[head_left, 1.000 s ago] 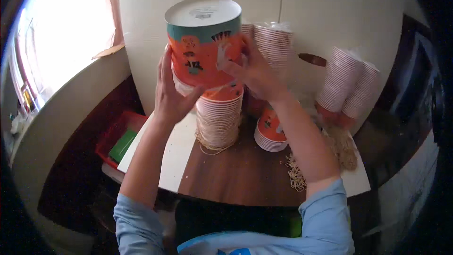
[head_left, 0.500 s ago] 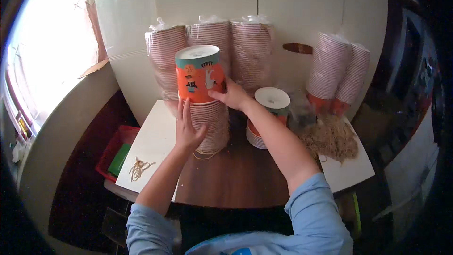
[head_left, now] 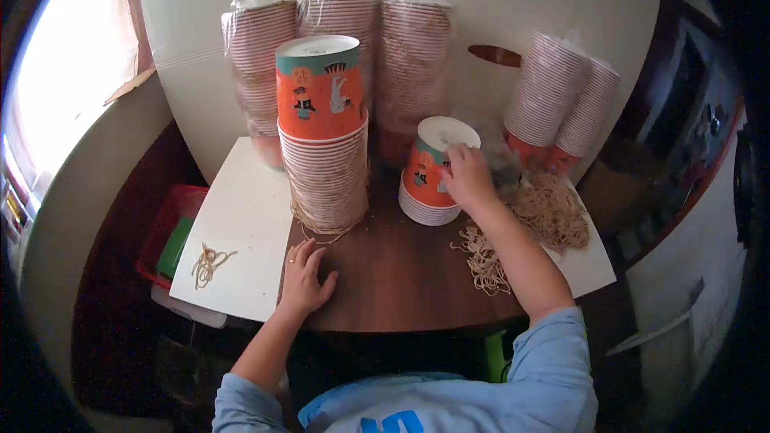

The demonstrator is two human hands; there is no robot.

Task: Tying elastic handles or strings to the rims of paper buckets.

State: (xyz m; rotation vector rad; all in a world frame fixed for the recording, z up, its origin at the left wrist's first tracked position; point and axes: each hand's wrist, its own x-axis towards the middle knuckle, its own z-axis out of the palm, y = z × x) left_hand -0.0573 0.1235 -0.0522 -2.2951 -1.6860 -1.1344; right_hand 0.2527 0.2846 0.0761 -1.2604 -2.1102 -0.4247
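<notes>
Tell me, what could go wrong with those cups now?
The tall cup stack stands with no hand steadying it, so a bump might topple it. The short cup stack could tip if the right hand nudges it. The loose tan strands nearby might get tangled.

Right hand (head_left: pixel 468 180) ahead of left hand (head_left: pixel 308 279)
</notes>
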